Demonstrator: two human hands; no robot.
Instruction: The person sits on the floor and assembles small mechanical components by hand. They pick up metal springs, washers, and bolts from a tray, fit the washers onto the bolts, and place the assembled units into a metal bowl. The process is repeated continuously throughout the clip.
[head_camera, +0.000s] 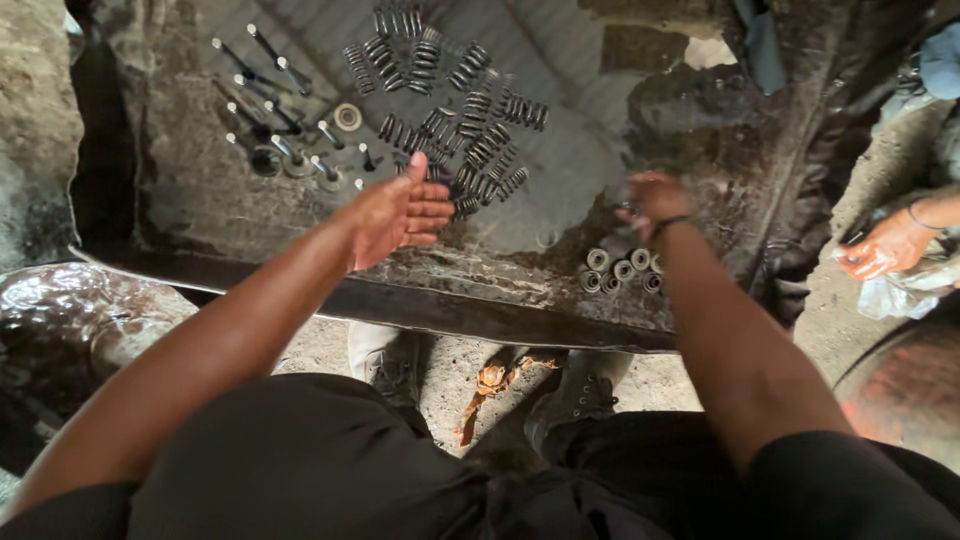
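Roughly ten engine valves (270, 110) laid in rows at far left on the greasy metal table (600, 110); beside them, right of centre-far, a scatter of dark coil springs (470, 110), too many and too overlapped to count surely. About six small round retainers (622, 270) clustered near the near edge (480, 318), just below the right hand (652, 200). Left hand (398, 212) spread wide open, palm showing, holding nothing, hovering near the springs. Right hand curled downward over the retainers; grip cannot tell. Bare sheet between springs and retainers. At far right, another person's gloved hand (885, 248) on a clear bag (900, 292).
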